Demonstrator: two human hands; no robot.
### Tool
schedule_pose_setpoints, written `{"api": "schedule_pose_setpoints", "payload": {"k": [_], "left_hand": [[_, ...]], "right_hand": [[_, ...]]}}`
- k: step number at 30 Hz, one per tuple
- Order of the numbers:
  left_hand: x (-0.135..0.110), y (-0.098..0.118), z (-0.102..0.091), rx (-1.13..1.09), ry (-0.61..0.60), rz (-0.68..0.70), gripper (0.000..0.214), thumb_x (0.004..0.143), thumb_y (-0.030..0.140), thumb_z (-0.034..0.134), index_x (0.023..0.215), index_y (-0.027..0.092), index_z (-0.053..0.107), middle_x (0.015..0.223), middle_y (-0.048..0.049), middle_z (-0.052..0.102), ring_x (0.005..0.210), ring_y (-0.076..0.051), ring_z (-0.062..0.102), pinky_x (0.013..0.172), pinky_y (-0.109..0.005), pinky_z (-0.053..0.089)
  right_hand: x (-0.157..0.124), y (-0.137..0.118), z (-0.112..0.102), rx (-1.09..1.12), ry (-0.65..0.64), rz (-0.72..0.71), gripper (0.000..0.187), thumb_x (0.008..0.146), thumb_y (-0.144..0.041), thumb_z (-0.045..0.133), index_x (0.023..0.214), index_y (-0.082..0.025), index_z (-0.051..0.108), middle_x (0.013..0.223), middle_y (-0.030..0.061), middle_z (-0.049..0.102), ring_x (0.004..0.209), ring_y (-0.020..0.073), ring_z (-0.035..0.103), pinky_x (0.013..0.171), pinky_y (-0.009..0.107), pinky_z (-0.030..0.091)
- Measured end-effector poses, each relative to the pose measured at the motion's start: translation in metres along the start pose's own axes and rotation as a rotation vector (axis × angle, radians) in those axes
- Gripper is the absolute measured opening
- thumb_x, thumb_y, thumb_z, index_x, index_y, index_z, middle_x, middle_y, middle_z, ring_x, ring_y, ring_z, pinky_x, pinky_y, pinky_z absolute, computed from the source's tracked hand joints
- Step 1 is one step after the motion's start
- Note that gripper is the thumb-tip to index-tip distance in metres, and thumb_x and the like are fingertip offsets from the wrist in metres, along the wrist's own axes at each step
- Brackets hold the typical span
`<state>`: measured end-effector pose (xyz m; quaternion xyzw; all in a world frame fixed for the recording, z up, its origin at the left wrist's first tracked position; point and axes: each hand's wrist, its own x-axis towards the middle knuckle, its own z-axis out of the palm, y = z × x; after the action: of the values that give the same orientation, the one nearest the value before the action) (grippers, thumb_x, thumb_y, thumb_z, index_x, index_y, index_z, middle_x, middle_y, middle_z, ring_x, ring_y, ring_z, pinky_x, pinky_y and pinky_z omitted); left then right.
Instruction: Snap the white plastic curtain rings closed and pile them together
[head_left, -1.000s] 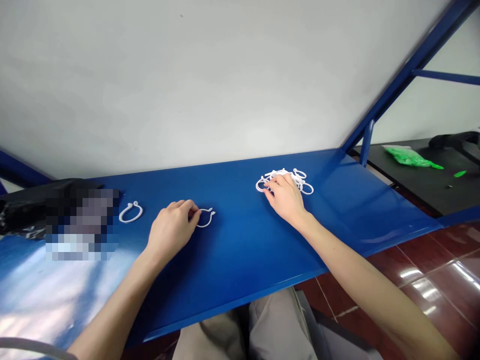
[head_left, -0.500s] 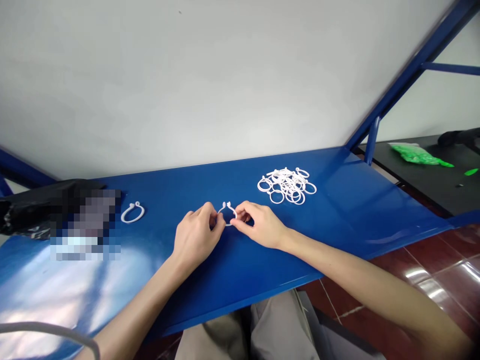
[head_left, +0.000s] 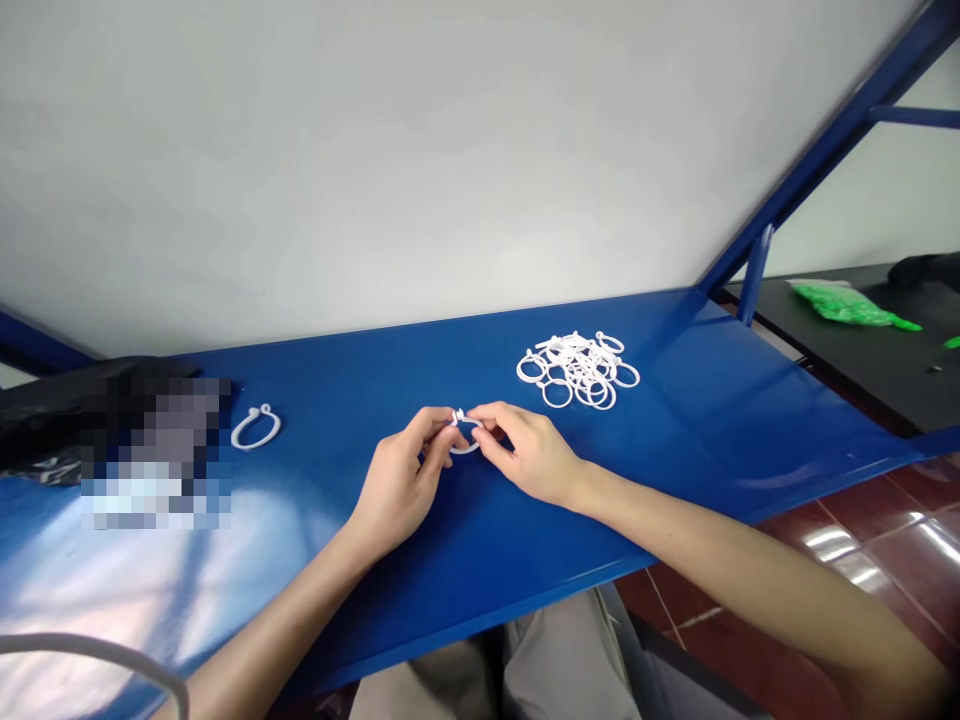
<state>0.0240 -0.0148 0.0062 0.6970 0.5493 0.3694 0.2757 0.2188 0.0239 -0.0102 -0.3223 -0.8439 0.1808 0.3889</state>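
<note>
Between my hands, just above the blue tabletop (head_left: 420,580), is a white plastic ring (head_left: 466,449) with small knobs at its far side. My left hand (head_left: 409,475) pinches its left side with thumb and fingers. From the right, my right hand (head_left: 529,455) grips the other side, also closed. The ring's knobbed ends sit close together at the top; whether they are hooked I cannot tell. A single white ring (head_left: 256,431) of the same kind lies apart to the left. Beyond my right hand lies a loose pile of white rings (head_left: 579,370).
At the left are a black plastic bag (head_left: 45,420) and a blurred-out item (head_left: 161,450). A grey cable (head_left: 90,650) curves across the lower left corner. A blue metal frame (head_left: 810,150) rises at the right, beside a black table (head_left: 862,370) with a green-filled bag (head_left: 851,303).
The ring's two knobbed ends have come together from a gap. My left hand has shifted up along the ring toward those ends. The view has turned slightly.
</note>
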Motion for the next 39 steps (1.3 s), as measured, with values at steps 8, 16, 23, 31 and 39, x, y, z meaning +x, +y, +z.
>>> {"api": "schedule_pose_setpoints", "payload": {"k": [8,16,23,31,39], "left_hand": [[-0.008,-0.008,0.004,0.144,-0.06,0.073,0.02,0.103,0.036,0.038,0.096,0.025,0.054,0.085,-0.0008,0.073,0.072,-0.017,0.068,0.068,-0.028,0.051],[0.001,-0.003,-0.001,0.097,-0.005,0.025,0.02,0.101,0.041,0.043,0.098,0.024,0.055,0.076,0.0023,0.073,0.06,-0.014,0.065,0.061,-0.025,0.047],[0.006,-0.007,-0.009,-0.078,-0.024,-0.179,0.037,0.096,0.058,0.05,0.099,0.022,0.058,0.069,0.0025,0.072,0.055,-0.013,0.062,0.058,-0.025,0.047],[0.012,-0.015,-0.018,-0.048,-0.108,-0.11,0.046,0.1,0.059,0.037,0.106,0.021,0.063,0.088,-0.0029,0.076,0.068,-0.016,0.065,0.069,-0.029,0.051],[0.014,-0.05,-0.089,0.961,0.325,-0.226,0.046,0.094,0.036,0.043,0.128,0.011,0.061,0.125,-0.0249,0.063,0.121,-0.045,0.056,0.094,-0.06,0.049]], "right_hand": [[-0.005,0.001,0.0,-0.158,-0.108,-0.261,0.025,0.107,-0.018,0.043,0.096,-0.017,0.065,0.08,0.0053,0.069,0.072,0.0166,0.061,0.071,0.031,0.053],[0.002,-0.002,-0.004,-0.391,0.001,-0.268,0.026,0.106,-0.024,0.046,0.12,-0.016,0.066,0.104,0.0105,0.072,0.089,0.0204,0.066,0.079,0.035,0.055],[0.004,-0.002,-0.01,-0.579,-0.06,-0.501,0.017,0.103,-0.018,0.053,0.101,-0.016,0.07,0.108,0.0086,0.071,0.088,0.0188,0.061,0.071,0.033,0.047],[0.007,0.009,-0.016,-0.631,-0.148,-0.534,0.022,0.102,-0.008,0.049,0.103,-0.015,0.07,0.1,0.0054,0.073,0.09,0.0189,0.058,0.073,0.031,0.046],[0.01,0.023,-0.083,-0.572,-0.31,-0.14,0.011,0.094,-0.015,0.059,0.09,-0.018,0.069,0.092,0.0076,0.069,0.093,0.0244,0.057,0.08,0.038,0.05]]}}
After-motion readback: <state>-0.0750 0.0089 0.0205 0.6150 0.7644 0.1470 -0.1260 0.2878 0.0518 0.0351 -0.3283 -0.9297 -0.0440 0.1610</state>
